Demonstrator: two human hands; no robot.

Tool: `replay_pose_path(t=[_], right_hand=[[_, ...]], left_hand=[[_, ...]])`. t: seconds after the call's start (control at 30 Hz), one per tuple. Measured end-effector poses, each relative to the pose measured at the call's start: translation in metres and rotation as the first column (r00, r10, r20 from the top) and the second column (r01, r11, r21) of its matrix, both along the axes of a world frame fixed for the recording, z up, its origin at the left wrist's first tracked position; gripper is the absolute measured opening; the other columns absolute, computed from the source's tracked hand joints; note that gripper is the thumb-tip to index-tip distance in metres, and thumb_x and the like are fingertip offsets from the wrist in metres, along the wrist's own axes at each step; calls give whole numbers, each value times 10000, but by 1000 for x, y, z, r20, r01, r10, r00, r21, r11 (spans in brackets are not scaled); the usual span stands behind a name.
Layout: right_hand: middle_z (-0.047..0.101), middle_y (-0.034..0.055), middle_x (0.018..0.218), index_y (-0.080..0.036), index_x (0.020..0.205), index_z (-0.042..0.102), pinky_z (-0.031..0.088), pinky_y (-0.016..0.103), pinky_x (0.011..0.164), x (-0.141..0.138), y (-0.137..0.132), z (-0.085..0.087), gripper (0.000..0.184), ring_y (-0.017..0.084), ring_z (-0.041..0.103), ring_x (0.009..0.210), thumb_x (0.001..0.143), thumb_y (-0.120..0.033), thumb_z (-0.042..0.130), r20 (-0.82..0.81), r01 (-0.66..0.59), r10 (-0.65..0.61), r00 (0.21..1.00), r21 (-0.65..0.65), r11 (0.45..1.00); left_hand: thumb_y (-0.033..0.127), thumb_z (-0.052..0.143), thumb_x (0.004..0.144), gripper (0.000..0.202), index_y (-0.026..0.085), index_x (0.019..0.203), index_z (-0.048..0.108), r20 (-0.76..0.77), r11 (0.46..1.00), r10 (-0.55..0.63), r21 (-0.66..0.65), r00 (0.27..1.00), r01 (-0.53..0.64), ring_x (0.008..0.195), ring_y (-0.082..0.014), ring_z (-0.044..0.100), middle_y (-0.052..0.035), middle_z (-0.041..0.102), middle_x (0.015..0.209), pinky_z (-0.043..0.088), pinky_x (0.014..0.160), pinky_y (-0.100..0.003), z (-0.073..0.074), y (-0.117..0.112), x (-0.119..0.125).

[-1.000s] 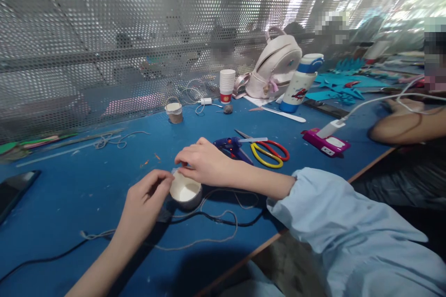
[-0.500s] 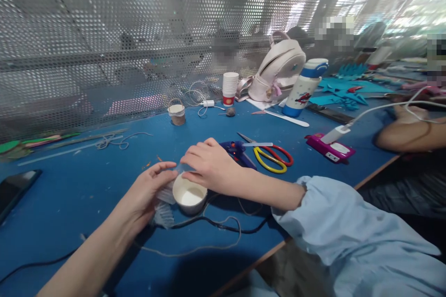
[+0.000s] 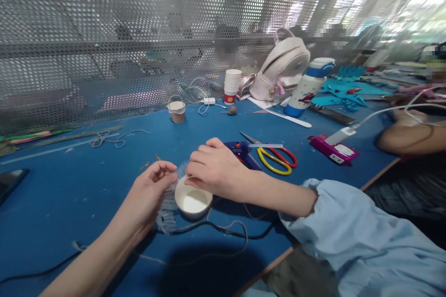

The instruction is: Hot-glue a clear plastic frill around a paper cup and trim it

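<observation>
Between my two hands a small white paper cup [image 3: 193, 199] stands on the blue table, its open mouth tilted toward me. A strip of pale blue gauzy fabric [image 3: 167, 220] with a frayed edge lies along the cup's left side. My left hand [image 3: 148, 195] is closed in a pinch at the fabric, left of the cup. My right hand [image 3: 216, 169] reaches over the cup from the right, fingers curled at its far rim with the thumb near the inside edge; its fingertips are partly hidden. Behind the right hand lies a blue glue gun [image 3: 244, 151] with a clear stick.
Scissors [image 3: 275, 160] with red and yellow handles lie right of the glue gun. A purple power strip [image 3: 331, 148], a bottle [image 3: 308, 88], stacked cups [image 3: 232, 86], a small bucket-like cup [image 3: 177, 112] and a backpack [image 3: 282, 65] stand farther off. A black cable [image 3: 223, 228] crosses in front.
The view has shifted slightly, so most things sit a little differently in the frame. Both hands keep nearly the same hold beside the cup, with only small finger movement.
</observation>
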State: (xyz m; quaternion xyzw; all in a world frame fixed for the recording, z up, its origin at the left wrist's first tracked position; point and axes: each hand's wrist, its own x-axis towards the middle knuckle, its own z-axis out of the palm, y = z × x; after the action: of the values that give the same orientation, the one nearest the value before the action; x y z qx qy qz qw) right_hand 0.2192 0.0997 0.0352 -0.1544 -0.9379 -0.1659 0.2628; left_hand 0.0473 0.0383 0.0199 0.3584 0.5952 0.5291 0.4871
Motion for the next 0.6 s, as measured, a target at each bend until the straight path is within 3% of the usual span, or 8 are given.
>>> replay_pose_path(t=[0.13, 0.3, 0.5, 0.6], right_hand=[[603, 10, 686, -165, 718, 623, 233, 340, 719, 2, 0, 2, 281, 162, 415, 666, 941, -312, 539, -13, -34, 35, 999, 60, 998], [594, 12, 675, -162, 703, 620, 238, 338, 726, 5, 0, 3, 369, 159, 397, 654, 943, -428, 534, 10, -68, 68, 998, 93, 993], [631, 28, 753, -156, 752, 626, 240, 340, 737, 11, -6, 12, 363, 161, 428, 697, 947, -443, 522, 64, -38, 37, 997, 24, 999], [648, 43, 797, -153, 781, 635, 249, 342, 754, 17, -10, 18, 316, 162, 449, 724, 969, -360, 488, 65, -2, 4, 998, -42, 999]], left_hand=[[352, 769, 553, 283, 171, 733, 648, -44, 999, -35, -24, 998, 34, 592, -111, 517, 20, 620, 657, 369, 545, -218, -3, -1, -1], [379, 760, 540, 308, 167, 751, 686, -67, 998, -29, -54, 997, 26, 583, -127, 520, 0, 643, 663, 369, 538, -235, -3, -1, -1], [372, 751, 549, 298, 165, 760, 711, -78, 999, -31, -30, 996, 29, 599, -126, 520, -6, 654, 682, 374, 546, -225, 0, -1, 1], [363, 752, 543, 283, 171, 747, 710, -51, 999, -14, -38, 999, 12, 589, -126, 527, -4, 652, 669, 376, 536, -221, -1, -2, 1]])
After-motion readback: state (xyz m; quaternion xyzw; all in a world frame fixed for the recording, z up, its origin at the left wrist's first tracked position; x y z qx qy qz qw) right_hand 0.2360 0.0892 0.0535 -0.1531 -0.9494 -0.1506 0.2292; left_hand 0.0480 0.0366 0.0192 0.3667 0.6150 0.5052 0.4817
